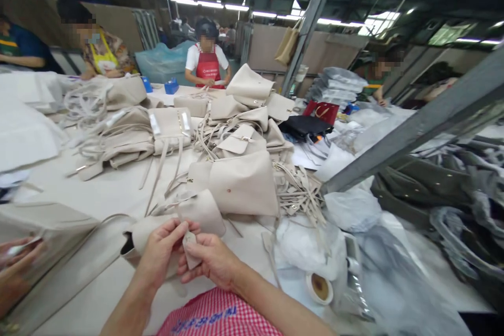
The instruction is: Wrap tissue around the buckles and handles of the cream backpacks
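Both my hands meet low in the middle of the view over a beige handbag (197,215) lying on the table. My left hand (159,252) pinches a small beige tab (189,249) of the bag from the left. My right hand (210,260) holds the same tab from the right, fingers curled round it. A long beige strap (155,178) runs up from the bag across the table. A pile of the same beige bags (240,168) sits just behind.
More beige bags (134,136) and loose straps (299,189) cover the white table (98,294). A tape roll (319,287) and plastic wrap (307,244) lie at right. A grey steel brace (413,126) crosses the right. Another person's hand (13,273) is at left; people work at the far end.
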Demonstrator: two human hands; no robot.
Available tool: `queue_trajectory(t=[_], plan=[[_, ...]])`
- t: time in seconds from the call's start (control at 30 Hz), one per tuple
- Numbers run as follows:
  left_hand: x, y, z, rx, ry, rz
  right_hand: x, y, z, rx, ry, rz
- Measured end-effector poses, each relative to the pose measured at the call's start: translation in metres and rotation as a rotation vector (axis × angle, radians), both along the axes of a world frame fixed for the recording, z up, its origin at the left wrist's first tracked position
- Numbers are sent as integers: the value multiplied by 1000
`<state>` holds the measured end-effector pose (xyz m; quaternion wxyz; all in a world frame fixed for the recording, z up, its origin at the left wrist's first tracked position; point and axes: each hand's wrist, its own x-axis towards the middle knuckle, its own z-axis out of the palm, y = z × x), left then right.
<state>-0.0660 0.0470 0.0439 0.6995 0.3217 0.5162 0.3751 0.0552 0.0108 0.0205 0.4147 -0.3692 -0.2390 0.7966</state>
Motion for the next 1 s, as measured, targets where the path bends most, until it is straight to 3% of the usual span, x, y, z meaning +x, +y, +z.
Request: queue_trajectory(t=[0.13, 0.23, 0.3, 0.37, 0.47, 0.7, 0.83, 1.0], plan=[[5, 1, 3, -17, -8, -6, 2, 5, -6, 59, -154, -10], [6, 4, 3, -43, -10, 56, 12, 3, -15, 77, -200, 99], [4, 8, 3, -39, -23, 99, 27, -5, -26, 94, -367, 171], [-1, 13, 3, -11, -45, 116, 48, -21, -40, 114, -607, 147], [-9, 20, 2, 37, -72, 101, 88, -55, -67, 110, -883, -10], [-11, 28, 1, 39, -59, 83, 173, -148, -119, -67, -1339, -194], [-9, 32, 4, 25, -24, 82, 190, -180, -139, -153, -1489, -247], [-10, 34, 5, 13, -12, 65, 178, -192, -149, -182, -1594, -226]])
